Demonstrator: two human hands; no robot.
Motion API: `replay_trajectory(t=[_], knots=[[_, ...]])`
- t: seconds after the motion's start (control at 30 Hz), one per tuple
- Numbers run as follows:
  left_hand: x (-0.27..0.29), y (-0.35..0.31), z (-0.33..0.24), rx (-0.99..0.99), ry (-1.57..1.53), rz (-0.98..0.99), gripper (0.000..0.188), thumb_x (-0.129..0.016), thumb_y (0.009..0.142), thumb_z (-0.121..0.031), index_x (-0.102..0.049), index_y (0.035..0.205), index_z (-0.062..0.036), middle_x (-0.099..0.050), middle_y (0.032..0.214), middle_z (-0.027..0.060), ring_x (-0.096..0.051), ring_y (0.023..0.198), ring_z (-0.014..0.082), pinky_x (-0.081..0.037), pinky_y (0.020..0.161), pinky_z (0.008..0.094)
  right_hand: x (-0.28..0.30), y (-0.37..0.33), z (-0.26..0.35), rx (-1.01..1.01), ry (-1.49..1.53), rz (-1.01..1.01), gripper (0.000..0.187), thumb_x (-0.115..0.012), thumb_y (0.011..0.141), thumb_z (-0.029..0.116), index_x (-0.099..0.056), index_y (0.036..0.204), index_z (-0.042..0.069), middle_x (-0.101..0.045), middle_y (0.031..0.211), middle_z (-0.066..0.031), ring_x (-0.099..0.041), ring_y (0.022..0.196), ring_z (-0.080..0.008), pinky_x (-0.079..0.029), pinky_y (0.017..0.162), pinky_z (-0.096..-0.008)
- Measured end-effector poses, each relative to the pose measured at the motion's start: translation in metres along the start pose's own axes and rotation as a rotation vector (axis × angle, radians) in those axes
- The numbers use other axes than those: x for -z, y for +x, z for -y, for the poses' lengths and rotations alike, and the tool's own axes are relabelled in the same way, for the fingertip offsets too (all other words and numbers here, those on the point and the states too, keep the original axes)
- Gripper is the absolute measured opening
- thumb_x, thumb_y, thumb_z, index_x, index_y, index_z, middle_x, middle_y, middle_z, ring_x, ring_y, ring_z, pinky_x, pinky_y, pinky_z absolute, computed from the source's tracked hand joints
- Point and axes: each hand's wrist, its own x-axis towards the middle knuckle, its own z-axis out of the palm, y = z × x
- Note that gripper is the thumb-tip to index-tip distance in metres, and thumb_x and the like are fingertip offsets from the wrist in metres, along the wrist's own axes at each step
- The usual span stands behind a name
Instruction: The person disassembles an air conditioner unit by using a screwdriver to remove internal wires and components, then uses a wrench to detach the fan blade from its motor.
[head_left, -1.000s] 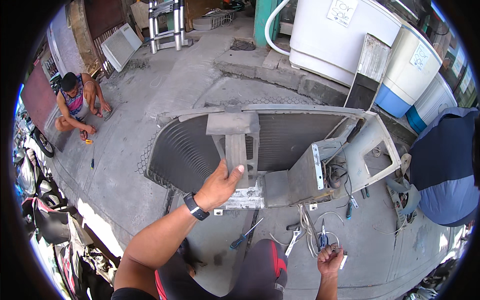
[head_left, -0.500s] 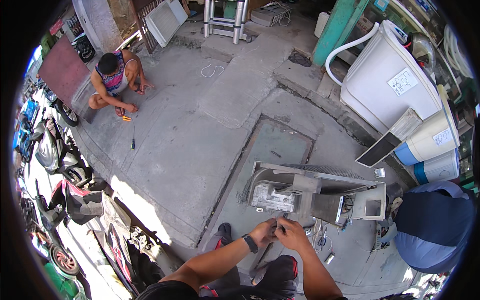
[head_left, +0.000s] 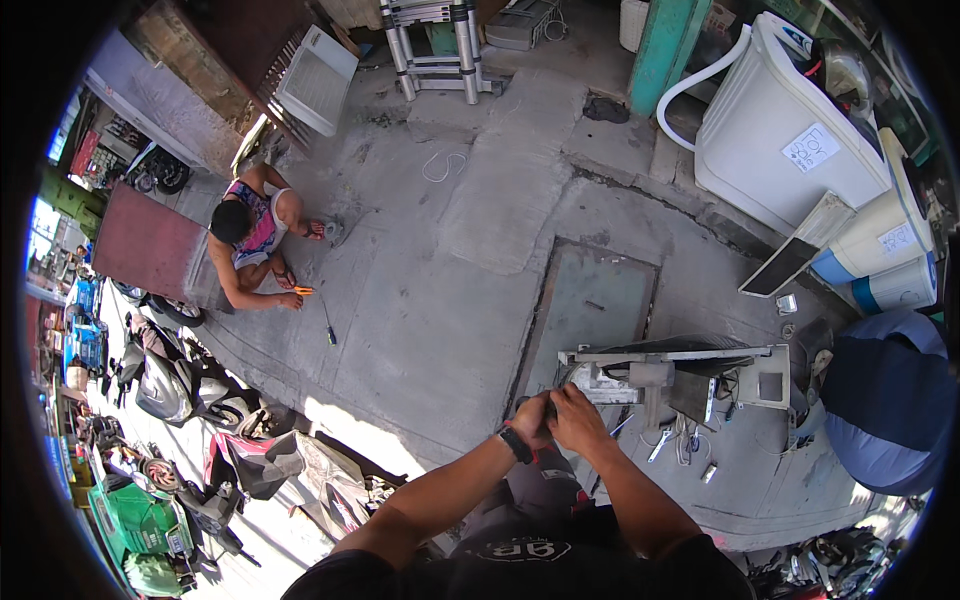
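My left hand [head_left: 533,421], with a dark band at the wrist, and my right hand [head_left: 579,419] are closed and close together. A small dark thing shows between their fingers, too small to name. Just beyond them on the ground lies an opened metal appliance housing [head_left: 690,354], its near parts partly hidden by my right hand. A metal plate [head_left: 692,393] and a pale panel with a square opening [head_left: 768,385] form its right part. Beside it are loose wires [head_left: 684,440] and a pale hand tool [head_left: 660,445].
At the left a person [head_left: 250,235] squats, one hand at an orange-handled tool [head_left: 303,291]; a screwdriver [head_left: 331,335] lies nearby. Parked motorcycles [head_left: 165,385] line the left. White plastic tubs [head_left: 790,130], a covered bundle [head_left: 890,400] and a folding ladder [head_left: 435,55] stand around.
The view has tilted and shifted, so the scene sits differently. My joined hands have moved left relative to the housing. The squatting person's hand has come to the orange-handled tool.
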Motion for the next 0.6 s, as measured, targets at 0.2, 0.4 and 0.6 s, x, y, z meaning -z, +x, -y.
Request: replay_trajectory(t=[0.2,0.4,0.6], knots=[[-0.055,0.031,-0.107,0.124,0.111,0.057,0.038,-0.041,0.1,-0.037,-0.058,0.112,-0.0054,-0.064,0.113,0.0146,-0.06,0.107,0.0306,-0.043,0.099,0.0452,0.044,0.073,-0.002,-0.044,0.12,-0.155,0.043,-0.061,0.079,0.004,-0.049,0.119,-0.004,-0.051,0.116,-0.0229,-0.054,0.113,-0.0381,-0.046,0.096,-0.0446],[-0.068,0.065,-0.206,0.266,0.054,0.211,0.045,-0.034,0.1,-0.039,-0.061,0.11,-0.0039,-0.064,0.111,0.0149,-0.059,0.106,0.0322,-0.042,0.1,0.046,0.084,0.171,0.019,-0.189,0.208,-0.102,0.046,-0.06,0.078,0.004,-0.048,0.122,-0.004,-0.05,0.121,-0.0224,-0.05,0.117,-0.0393,-0.047,0.095,-0.0472],[-0.145,0.11,-0.294,0.236,0.151,0.109,0.039,-0.041,0.098,-0.036,-0.062,0.106,-0.004,-0.066,0.104,0.0125,-0.06,0.102,0.0302,-0.046,0.096,0.0451,0.137,0.243,0.013,-0.165,0.13,-0.315,0.045,-0.062,0.081,0.009,-0.049,0.122,-0.004,-0.046,0.134,-0.0249,-0.046,0.124,-0.0422,-0.038,0.105,-0.0484]])
